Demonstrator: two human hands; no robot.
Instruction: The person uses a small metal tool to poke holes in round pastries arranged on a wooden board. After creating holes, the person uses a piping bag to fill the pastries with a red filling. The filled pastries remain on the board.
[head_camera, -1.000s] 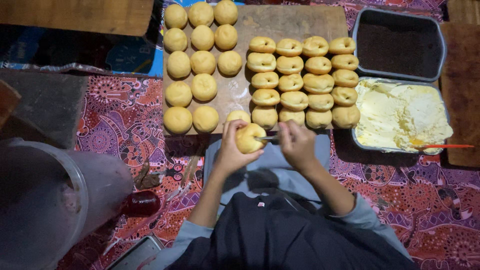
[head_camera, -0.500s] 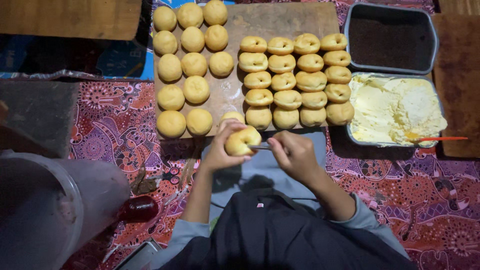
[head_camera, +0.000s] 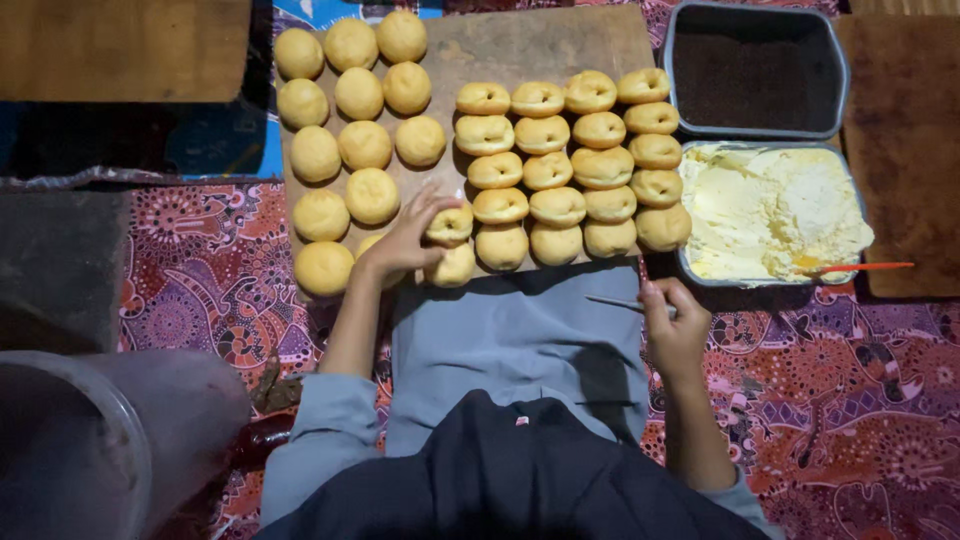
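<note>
Upper tray (head_camera: 757, 20): dark crumbs. Lower tray (head_camera: 690, 268): pale cream, orange spatula (head_camera: 858, 267). Left hand (head_camera: 400, 243) grasps slit bun (head_camera: 451, 223) on board (head_camera: 560, 45). Right hand (head_camera: 676, 325) clenches knife (head_camera: 618, 302), well apart from bun.

Left hand (head_camera: 400, 245) on bun (head_camera: 450, 223)

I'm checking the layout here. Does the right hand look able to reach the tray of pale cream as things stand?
Probably yes. The right hand, holding a thin knife, sits just below the cream tray, with only bare patterned cloth between them and nothing blocking the way.
</note>
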